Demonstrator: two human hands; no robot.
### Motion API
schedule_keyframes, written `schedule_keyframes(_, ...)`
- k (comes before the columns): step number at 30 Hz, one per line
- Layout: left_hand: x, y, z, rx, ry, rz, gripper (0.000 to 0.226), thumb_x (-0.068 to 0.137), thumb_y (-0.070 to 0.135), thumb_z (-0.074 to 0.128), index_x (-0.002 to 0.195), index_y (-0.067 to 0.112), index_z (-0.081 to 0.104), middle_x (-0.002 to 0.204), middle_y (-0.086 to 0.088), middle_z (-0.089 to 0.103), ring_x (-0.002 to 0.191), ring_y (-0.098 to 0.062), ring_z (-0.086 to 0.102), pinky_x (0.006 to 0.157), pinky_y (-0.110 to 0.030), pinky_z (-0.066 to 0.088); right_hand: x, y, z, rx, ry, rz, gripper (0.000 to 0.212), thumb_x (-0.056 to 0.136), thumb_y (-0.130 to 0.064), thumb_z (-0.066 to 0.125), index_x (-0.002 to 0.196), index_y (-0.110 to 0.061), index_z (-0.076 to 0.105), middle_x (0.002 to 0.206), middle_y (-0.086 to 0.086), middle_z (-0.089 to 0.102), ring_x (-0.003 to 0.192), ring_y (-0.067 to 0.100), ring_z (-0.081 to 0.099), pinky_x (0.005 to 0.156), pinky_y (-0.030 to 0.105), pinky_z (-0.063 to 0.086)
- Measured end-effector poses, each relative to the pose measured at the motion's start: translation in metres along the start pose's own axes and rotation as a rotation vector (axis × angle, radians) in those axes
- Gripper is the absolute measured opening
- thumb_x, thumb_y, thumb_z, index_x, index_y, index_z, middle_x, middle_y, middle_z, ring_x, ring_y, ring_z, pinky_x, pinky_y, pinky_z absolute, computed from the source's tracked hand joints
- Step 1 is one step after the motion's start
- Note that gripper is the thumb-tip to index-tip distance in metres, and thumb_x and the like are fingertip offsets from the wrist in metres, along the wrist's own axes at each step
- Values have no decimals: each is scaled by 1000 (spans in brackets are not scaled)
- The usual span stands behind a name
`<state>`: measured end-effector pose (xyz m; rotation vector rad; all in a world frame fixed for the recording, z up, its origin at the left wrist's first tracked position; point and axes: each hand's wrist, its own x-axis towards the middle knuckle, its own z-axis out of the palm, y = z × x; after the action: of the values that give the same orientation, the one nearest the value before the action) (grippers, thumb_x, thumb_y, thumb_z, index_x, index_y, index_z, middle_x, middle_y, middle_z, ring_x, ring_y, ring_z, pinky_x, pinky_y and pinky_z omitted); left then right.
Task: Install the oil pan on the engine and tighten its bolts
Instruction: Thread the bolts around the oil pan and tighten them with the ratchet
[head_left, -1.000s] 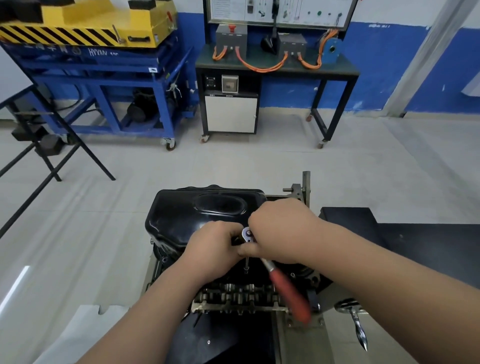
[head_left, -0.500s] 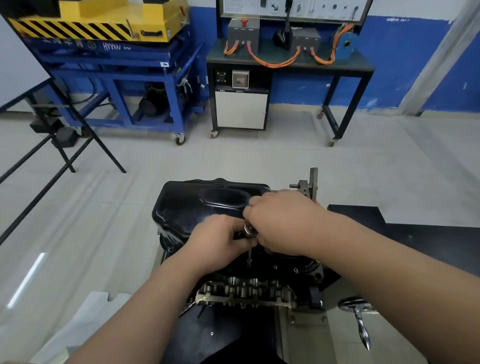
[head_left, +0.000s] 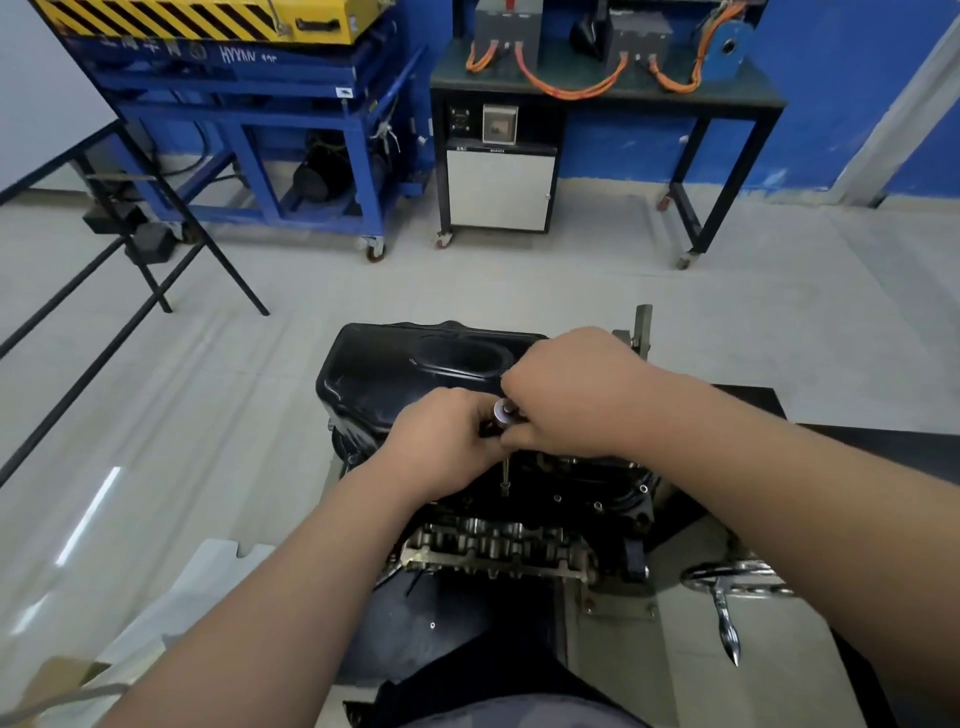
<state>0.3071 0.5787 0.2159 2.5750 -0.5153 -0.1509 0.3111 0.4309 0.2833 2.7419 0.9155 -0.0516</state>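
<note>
1. Right hand (head_left: 576, 395) curls over the ratchet (head_left: 503, 411), seemingly gripping its hidden handle.
2. Left hand (head_left: 441, 441) pinches the ratchet head.
3. Black oil pan (head_left: 405, 374) sits atop the engine (head_left: 545, 514), just behind both hands.

A training workshop: engine (head_left: 519, 499) on stand, blue machine trolley (head_left: 260, 130), wired test bench (head_left: 597, 98).

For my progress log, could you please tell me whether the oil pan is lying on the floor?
No, the black oil pan sits on top of the engine, raised well above the floor.
</note>
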Motion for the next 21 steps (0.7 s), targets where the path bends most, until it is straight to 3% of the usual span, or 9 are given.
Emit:
schedule_keyframes(2,0,-1,3,29,31,-27,14,72,41,58,69,28,55,56,10,52,60,-14,46,53,-26,36,-3,-6,2,-18,20,88,50,84,-61,43,55,-21,36,58,-3,37,47,14,33,45,25,22)
schedule_keyframes(5,0,-1,6,46,42,-16,15,74,38,56,77,24,61,62,8,58,63,-13,49,54,-26,37,-5,-8,4,33,3,142,51,84,-63,43,54,-22,35,59,-3,41,48,12,34,45,25,21)
schedule_keyframes(7,-1,-2,6,13,48,17,19,78,43,59,75,23,59,58,7,54,57,-10,45,53,-26,37,-4,-3,3,58,-21,68,34,87,-49,49,67,-21,49,77,-1,55,59,16,49,48,28,33)
schedule_keyframes(9,-2,-3,7,27,50,35,22,79,48,60,78,25,60,56,8,52,57,-10,45,55,-28,39,-3,4,2,52,-30,-38,15,87,-34,53,95,-22,57,99,-2,55,87,21,57,65,36,47)
schedule_keyframes(11,-3,-3,8,50,74,23,23,77,51,59,76,28,58,53,10,49,55,-9,43,54,-27,37,-2,6,1,18,-18,-94,19,86,-33,53,101,-22,57,100,-2,52,95,22,55,73,38,46)
schedule_keyframes(13,-3,0,9,51,97,-2,26,74,52,56,70,26,54,52,10,48,53,-9,42,50,-25,32,-2,1,1,2,13,-63,25,86,-43,48,78,-20,56,82,-2,53,78,21,58,61,31,40)
schedule_keyframes(16,-2,3,11,134,88,-17,14,73,36,53,65,26,46,53,9,47,59,-15,45,47,-22,24,-3,-8,5,9,8,59,46,83,-55,45,54,-20,38,57,-3,39,49,16,41,46,25,23)
schedule_keyframes(19,0,0,9,61,61,-13,30,78,40,58,57,26,42,49,8,47,54,-12,43,47,-24,26,1,-4,7,46,-8,11,33,86,-48,47,75,-19,55,73,-4,49,66,20,53,49,27,32)
schedule_keyframes(21,1,-1,6,12,33,-12,40,79,48,60,50,28,40,44,8,44,48,-10,39,47,-26,27,4,3,7,54,-14,-81,22,89,-38,49,97,-20,58,93,-2,52,88,22,57,63,32,40)
